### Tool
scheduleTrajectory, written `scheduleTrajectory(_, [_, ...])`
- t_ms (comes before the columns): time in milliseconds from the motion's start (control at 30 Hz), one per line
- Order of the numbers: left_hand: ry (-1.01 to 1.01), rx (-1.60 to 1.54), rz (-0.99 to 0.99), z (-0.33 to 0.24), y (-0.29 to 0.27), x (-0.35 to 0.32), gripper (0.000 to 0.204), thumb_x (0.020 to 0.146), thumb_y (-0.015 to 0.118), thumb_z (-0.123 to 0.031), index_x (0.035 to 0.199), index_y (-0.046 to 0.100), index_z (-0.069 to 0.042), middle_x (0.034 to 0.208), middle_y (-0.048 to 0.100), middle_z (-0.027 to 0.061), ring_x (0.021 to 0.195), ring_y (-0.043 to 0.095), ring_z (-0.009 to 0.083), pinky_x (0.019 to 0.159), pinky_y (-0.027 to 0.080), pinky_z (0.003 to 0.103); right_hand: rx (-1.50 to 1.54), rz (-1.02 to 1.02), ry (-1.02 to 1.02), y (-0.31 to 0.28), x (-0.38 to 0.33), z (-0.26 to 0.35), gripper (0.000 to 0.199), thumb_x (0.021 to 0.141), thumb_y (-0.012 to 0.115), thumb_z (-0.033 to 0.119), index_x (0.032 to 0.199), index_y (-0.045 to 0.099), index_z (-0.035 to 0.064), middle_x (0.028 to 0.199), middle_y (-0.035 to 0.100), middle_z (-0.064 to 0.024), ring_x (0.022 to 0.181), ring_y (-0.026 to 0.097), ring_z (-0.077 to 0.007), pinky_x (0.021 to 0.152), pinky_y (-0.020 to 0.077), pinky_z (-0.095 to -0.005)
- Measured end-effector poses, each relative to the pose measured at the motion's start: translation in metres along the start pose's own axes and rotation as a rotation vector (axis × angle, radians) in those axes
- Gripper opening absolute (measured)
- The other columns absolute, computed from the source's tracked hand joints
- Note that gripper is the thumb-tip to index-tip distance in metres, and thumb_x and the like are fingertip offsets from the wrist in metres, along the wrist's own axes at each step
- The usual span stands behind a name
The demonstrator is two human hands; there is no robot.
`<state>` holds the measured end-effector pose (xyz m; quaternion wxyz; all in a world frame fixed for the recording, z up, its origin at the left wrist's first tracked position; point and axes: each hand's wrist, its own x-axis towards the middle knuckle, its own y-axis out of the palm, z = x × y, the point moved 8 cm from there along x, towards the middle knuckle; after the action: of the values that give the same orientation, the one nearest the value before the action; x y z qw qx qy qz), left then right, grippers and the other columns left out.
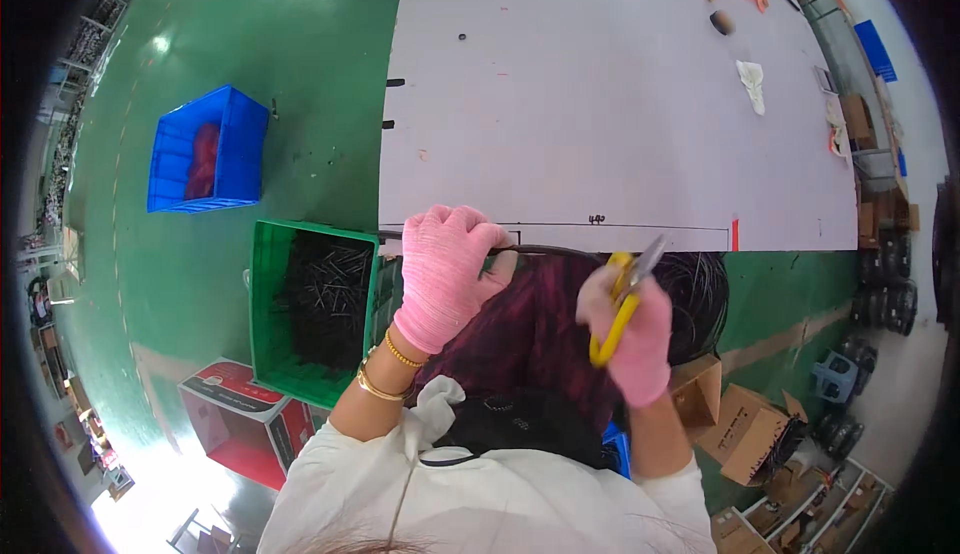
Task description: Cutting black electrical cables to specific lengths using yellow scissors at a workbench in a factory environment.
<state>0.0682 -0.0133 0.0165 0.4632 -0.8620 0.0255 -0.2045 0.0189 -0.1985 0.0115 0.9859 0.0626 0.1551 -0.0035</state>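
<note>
2 pink-gloved hands are seen at the edge of the grey work table [600,104]. The thin black cable [545,250] is clamped by the left hand [447,272] (fingers curled over it); yellow-handled metal cutters [622,304] are gripped in the right hand [632,339], blades at the cable.

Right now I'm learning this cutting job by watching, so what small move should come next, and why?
Probably bring the yellow-handled cutters in the right hand down onto the black tube. The left hand already pins the tube along the table edge, while the cutter tip points up, just off the tube, near a drawn line on the table.
</note>
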Motion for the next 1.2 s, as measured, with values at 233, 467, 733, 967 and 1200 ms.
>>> scheduleTrajectory(233, [0.017,-0.044,0.029,-0.01,-0.003,-0.005,0.021,0.068,0.077,-0.014,0.085,0.067,-0.019,0.091,0.061,0.0002,0.088,0.057,0.0257,0.077,0.042,0.041,-0.112,0.148,0.402,0.022,-0.064,-0.115,0.013,0.091,0.062,0.012,0.09,0.053,0.0031,0.079,0.054,-0.0024,0.07,0.05,-0.0118,0.07,0.0469,-0.0271])
scheduleTrajectory(467, [0.057,0.047,-0.042,-0.021,-0.019,-0.01,0.016,0.068,0.076,-0.018,0.081,0.066,-0.02,0.083,0.061,-0.0024,0.08,0.059,0.0226,0.071,0.041,0.039,-0.14,0.163,0.384,0.041,-0.058,-0.101,0.015,0.088,0.063,0.012,0.093,0.054,0.0012,0.075,0.057,-0.0048,0.067,0.057,-0.0144,0.065,0.0495,-0.029])
scheduleTrajectory(733, [0.085,0.057,-0.076,-0.027,-0.023,-0.011,0.017,0.067,0.077,-0.018,0.08,0.066,-0.021,0.082,0.061,-0.0031,0.079,0.06,0.022,0.07,0.042,0.039,-0.166,0.191,0.397,0.048,-0.056,-0.093,0.018,0.098,0.057,0.018,0.103,0.053,0.0021,0.082,0.054,-0.0026,0.067,0.053,-0.0116,0.062,0.0469,-0.0256])
scheduleTrajectory(967, [0.078,0.075,-0.067,-0.027,-0.022,-0.012,0.017,0.067,0.076,-0.02,0.08,0.066,-0.022,0.082,0.062,-0.0037,0.079,0.06,0.022,0.071,0.042,0.039,-0.018,0.194,0.478,0.047,-0.06,-0.106,0.014,0.099,0.055,0.015,0.103,0.053,0.0025,0.082,0.053,-0.0025,0.067,0.052,-0.0121,0.061,0.0466,-0.0258])
scheduleTrajectory(1200, [0.063,0.089,-0.053,-0.026,-0.022,-0.013,0.017,0.067,0.077,-0.021,0.08,0.066,-0.023,0.083,0.062,-0.0037,0.08,0.061,0.0221,0.073,0.042,0.039,-0.023,0.127,0.473,0.054,-0.059,-0.094,0.019,0.099,0.053,0.02,0.099,0.054,0.0011,0.075,0.055,-0.0042,0.06,0.055,-0.0129,0.057,0.0471,-0.0264])
